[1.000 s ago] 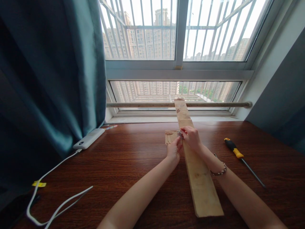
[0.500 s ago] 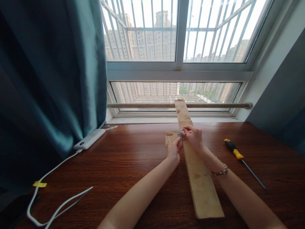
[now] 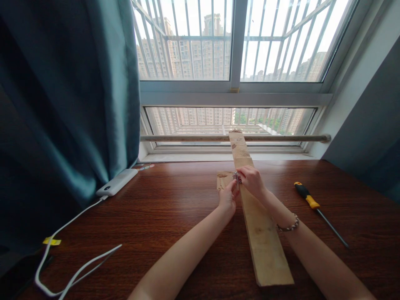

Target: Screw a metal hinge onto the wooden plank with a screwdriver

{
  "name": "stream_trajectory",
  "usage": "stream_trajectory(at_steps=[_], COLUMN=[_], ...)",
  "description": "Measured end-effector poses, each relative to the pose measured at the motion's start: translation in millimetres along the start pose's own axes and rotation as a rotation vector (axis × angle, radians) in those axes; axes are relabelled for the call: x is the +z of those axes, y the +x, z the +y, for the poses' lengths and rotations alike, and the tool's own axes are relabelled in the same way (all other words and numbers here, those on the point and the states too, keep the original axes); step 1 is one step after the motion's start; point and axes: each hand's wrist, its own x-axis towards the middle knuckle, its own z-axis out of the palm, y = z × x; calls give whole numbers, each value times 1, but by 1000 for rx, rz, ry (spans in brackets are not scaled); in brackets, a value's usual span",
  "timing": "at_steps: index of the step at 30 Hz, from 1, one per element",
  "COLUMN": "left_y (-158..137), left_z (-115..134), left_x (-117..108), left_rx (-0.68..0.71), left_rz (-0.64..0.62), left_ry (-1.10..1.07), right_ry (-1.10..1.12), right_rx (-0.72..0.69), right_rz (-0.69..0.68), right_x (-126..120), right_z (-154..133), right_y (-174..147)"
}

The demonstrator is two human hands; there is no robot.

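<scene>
A long pale wooden board [image 3: 265,237] slopes from the table to the window bar. A short wooden piece [image 3: 223,181] juts out on its left side. Where the two meet lies a small silver metal hinge [image 3: 236,178], partly covered by fingers. Closed in a pinch, my left hand [image 3: 228,200] grips the hinge from the near left side. My right hand [image 3: 251,181] rests over the board, its curled fingertips pressed together at the hinge's right part; whether they also hold a small screw is hidden.
A yellow-and-black screwdriver [image 3: 311,202] lies on the brown table [image 3: 175,200] to the right. At the left are a white power strip [image 3: 117,182], its white cable [image 3: 70,221] and a blue curtain [image 3: 115,83]. A horizontal bar [image 3: 187,138] crosses before the window.
My right hand has shifted slightly left, and its fingers now cover more of the hinge. The left hand and the boards stay practically where they were.
</scene>
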Motion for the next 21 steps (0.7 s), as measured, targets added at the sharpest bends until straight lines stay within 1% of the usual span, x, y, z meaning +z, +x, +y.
stream_trajectory(at_steps=[2, 5, 11, 14, 17, 21], left_y=[-1, -1, 3, 4, 5, 6], left_z=[0, 0, -1, -2, -3, -3], left_x=[1, 1, -1, -3, -4, -4], left_rx=[-7, -4, 13, 16, 14, 19], left_rz=[7, 7, 8, -1, -26, -3], left_ry=[3, 9, 7, 7, 5, 17], right_ry=[-36, -55, -42, 25, 83, 124], right_rx=[-13, 5, 23, 89, 163, 229], right_rz=[-6, -6, -4, -11, -23, -32], right_x=[-1, -2, -1, -1, -1, -4], right_z=[0, 1, -5, -7, -2, 6], right_y=[0, 0, 0, 0, 2, 4])
